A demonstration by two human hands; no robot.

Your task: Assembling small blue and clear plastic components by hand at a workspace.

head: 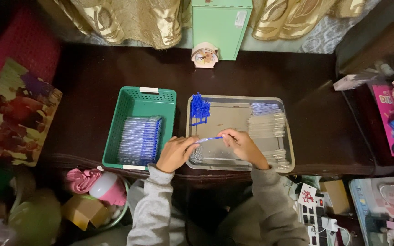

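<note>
**2 hands on 1 pen over the tray**

Fingers (189, 141) of the left hand (175, 154) and right hand (242, 146) pinch the blue pen (209, 139) at either end, level above the steel tray (239, 99), keeping loose parts contained. Finished pens (138, 140) fill the green basket (138, 96) left.

A basket (140, 127) sits on the table (297, 82), left of a tray (240, 132). Pens (140, 140) lie stacked in the basket. In the tray, caps (199, 109) pile at the far left and tubes (266, 125) lie on the right. Both hands (175, 153) meet over the tray's near edge. A small clock (204, 55) stands at the far side, before a box (221, 27).
</note>
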